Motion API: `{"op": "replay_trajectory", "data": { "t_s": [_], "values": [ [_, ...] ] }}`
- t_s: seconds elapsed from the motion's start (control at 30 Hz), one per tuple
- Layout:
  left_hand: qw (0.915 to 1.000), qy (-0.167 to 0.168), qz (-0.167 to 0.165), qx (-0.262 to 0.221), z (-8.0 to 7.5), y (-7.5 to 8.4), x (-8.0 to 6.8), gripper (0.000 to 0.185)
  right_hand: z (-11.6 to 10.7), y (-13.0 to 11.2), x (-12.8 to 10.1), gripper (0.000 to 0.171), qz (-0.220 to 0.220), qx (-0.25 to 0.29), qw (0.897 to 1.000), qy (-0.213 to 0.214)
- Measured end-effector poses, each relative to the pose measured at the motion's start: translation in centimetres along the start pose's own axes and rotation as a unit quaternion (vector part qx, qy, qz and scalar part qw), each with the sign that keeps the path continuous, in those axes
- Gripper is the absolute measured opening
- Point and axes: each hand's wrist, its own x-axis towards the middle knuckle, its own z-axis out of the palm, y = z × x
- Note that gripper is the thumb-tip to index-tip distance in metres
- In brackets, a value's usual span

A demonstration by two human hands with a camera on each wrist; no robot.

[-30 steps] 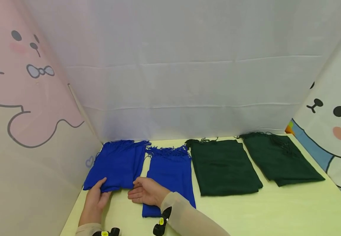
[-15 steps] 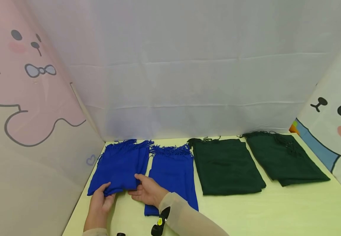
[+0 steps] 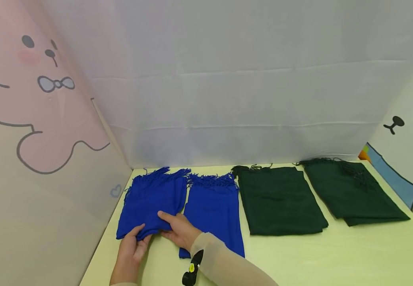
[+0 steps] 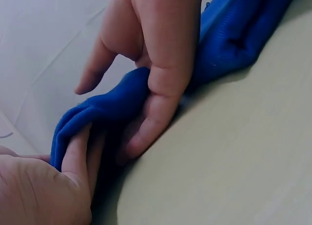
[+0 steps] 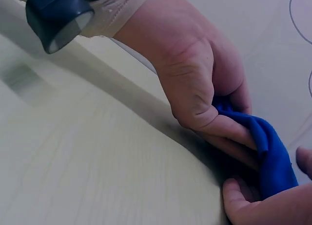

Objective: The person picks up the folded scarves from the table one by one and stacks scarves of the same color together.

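Both hands pinch the near edge of the leftmost blue scarf (image 3: 152,202) on the surface (image 3: 299,258): left hand (image 3: 134,242), right hand (image 3: 177,230). Soft, light, probably floppy; best gripped along its folded edge.

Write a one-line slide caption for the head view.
Both hands grip the near edge of the leftmost blue scarf; two green scarves lie alongside.

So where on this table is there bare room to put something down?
The near strip of table in front of the two green scarves is bare. The back is crowded: four scarves lie side by side, and both hands grip the left blue scarf.
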Motion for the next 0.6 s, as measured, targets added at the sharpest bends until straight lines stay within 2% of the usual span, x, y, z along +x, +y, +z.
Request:
{"op": "replay_trajectory", "data": {
  "t_s": [0.1,0.37,0.6],
  "values": [
    [0.9998,-0.002,-0.006,0.017,-0.3,-0.1,0.0,0.069,0.0,0.3,0.1,0.1,-0.006,-0.004,1.0,0.018],
    [0.998,-0.026,-0.036,0.044,-1.2,0.7,0.1,0.073,0.2,0.5,0.1,0.097,-0.007,-0.03,0.998,0.058],
    [0.9925,-0.016,-0.031,0.117,-2.6,2.2,0.2,0.078,0.5,0.3,-0.2,0.091,0.0,-0.066,0.995,0.08]
  ]
}}
